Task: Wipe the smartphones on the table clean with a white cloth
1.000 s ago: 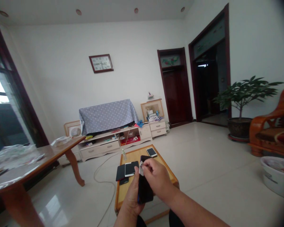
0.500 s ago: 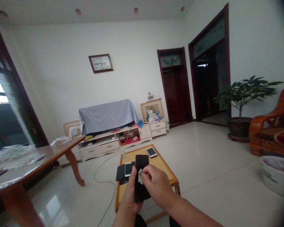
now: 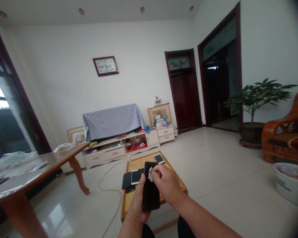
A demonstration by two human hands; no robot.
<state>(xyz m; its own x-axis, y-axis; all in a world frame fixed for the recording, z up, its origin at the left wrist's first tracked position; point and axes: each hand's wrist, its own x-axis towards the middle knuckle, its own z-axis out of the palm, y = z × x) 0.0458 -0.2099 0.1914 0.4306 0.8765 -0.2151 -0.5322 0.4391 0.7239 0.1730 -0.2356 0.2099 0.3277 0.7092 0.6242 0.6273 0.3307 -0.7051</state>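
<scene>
A black smartphone (image 3: 151,196) is held upright and slightly tilted in my left hand (image 3: 138,201), the thumb along its left edge. My right hand (image 3: 166,180) pinches a small white cloth or tissue (image 3: 150,174) against the upper part of the dark screen. Behind the hands is a low wooden table (image 3: 142,162). On it lie a white-framed phone (image 3: 159,159) at the far right, another white phone (image 3: 136,177) and dark phones or cases (image 3: 126,180) at the left. A small clear bottle (image 3: 130,161) stands near the far left corner.
A larger wooden table (image 3: 47,172) with plastic bags stands at the left. A cable (image 3: 106,190) runs over the floor. Ahead is a white cabinet (image 3: 106,159) with a cloth-covered object. A potted plant (image 3: 252,132), a wooden sofa (image 3: 275,132) and a white bucket (image 3: 289,185) are at the right.
The right hand and white cloth have moved up and slightly right on the screen. The phone has shifted a little to the right in the left hand.
</scene>
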